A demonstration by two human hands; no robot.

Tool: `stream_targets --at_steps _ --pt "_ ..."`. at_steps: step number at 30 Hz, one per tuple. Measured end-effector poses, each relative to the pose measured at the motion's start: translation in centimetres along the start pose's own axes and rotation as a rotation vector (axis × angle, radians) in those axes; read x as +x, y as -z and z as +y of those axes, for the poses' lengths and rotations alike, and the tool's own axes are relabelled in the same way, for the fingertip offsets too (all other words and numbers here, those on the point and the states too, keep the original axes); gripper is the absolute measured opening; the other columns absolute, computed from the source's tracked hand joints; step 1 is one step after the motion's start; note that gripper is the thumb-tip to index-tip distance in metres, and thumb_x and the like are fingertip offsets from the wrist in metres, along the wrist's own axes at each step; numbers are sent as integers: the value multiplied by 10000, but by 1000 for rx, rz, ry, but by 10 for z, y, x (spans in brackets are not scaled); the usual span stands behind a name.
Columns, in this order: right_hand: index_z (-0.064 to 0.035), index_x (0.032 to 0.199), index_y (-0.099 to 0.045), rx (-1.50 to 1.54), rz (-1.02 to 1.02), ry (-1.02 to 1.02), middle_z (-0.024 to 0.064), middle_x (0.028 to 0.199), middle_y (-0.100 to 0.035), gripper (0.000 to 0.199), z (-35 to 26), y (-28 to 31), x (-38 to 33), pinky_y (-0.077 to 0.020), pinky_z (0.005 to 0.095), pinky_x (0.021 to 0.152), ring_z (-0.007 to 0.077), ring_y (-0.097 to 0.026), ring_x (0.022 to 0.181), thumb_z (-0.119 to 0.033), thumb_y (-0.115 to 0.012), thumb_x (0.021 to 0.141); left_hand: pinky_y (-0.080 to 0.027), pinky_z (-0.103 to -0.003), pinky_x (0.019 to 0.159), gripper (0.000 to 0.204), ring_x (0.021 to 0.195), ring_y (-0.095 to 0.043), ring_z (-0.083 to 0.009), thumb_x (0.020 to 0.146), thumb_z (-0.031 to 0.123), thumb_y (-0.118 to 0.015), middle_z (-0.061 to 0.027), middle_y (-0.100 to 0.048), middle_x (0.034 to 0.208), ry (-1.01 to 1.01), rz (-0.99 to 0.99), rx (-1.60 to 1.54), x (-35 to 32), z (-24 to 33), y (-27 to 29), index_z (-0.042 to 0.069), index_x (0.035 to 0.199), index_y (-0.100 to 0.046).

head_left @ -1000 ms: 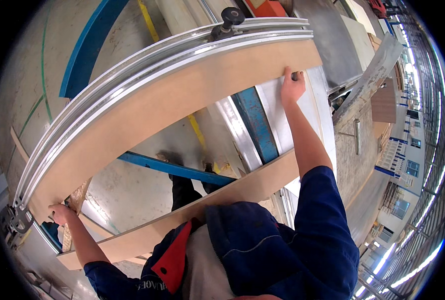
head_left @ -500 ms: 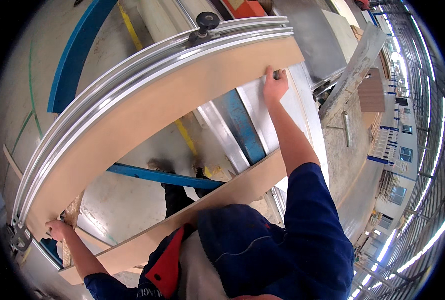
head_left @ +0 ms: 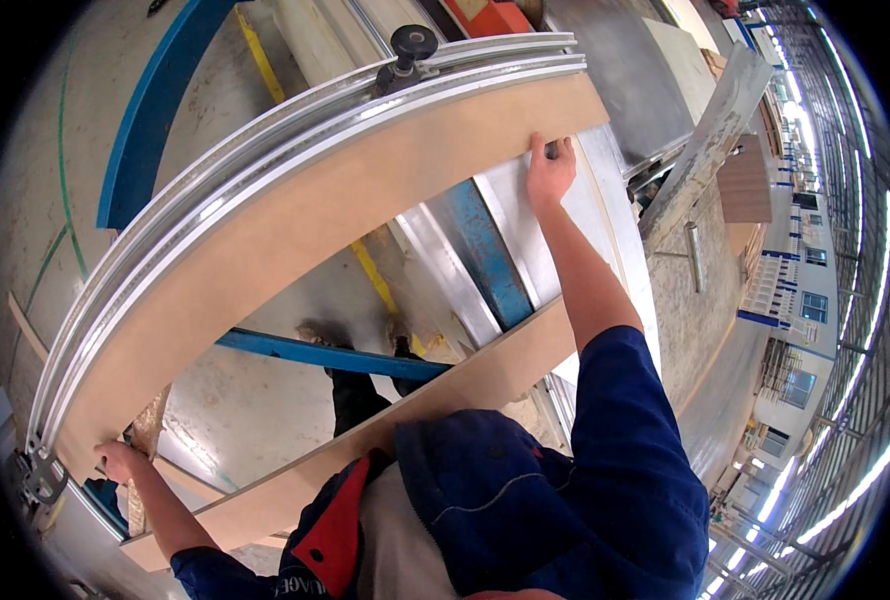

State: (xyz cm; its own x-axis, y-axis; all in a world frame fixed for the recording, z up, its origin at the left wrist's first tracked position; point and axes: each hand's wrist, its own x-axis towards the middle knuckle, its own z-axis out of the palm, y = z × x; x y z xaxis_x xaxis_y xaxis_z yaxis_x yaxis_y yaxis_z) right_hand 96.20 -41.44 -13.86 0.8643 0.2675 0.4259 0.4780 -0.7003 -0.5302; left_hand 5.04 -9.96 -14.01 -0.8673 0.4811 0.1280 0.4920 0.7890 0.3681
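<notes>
A long tan board (head_left: 295, 195) lies along a silver aluminium fence rail (head_left: 205, 210), bowed by the lens. My left hand (head_left: 120, 460) is closed on the board's near edge at the far left end. Towards the right end, my right hand (head_left: 552, 172) grips the same edge, its index finger stretched along the board and the other fingers curled. Part of each hand's fingers is hidden. Across my front rests a second tan board (head_left: 475, 375), touched by neither hand. A black knob clamp (head_left: 412, 48) stands on the rail.
A metal machine table (head_left: 615, 240) lies under and beside my right arm. Below the boards run a blue beam (head_left: 480, 250) and a blue bar (head_left: 330, 352). A blue curved frame (head_left: 160, 115) stands beyond the rail. A grey slab (head_left: 710, 140) leans at the right.
</notes>
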Motion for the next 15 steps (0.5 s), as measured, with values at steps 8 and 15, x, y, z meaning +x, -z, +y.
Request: stream_targets --at_steps 8,15 --pt "48 1305 -672 64 -34 -110 270 1318 -671 566 4 2 4 -473 443 1076 370 -647 1226 -393 -694 951 -561 -540 957 810 1059 -713 -457 961 639 -472 -327 -717 1145 -123 18 143 33 -22 -21 -112 1053 -759" --pt "71 1335 -645 295 -169 -54 171 1318 -703 473 -3 6 2 -459 376 1073 265 -648 1222 -279 -663 1016 -580 -547 866 720 976 -736 -440 960 615 -519 -280 -758 1031 -94 179 7 22 -26 -29 -50 1016 -790"
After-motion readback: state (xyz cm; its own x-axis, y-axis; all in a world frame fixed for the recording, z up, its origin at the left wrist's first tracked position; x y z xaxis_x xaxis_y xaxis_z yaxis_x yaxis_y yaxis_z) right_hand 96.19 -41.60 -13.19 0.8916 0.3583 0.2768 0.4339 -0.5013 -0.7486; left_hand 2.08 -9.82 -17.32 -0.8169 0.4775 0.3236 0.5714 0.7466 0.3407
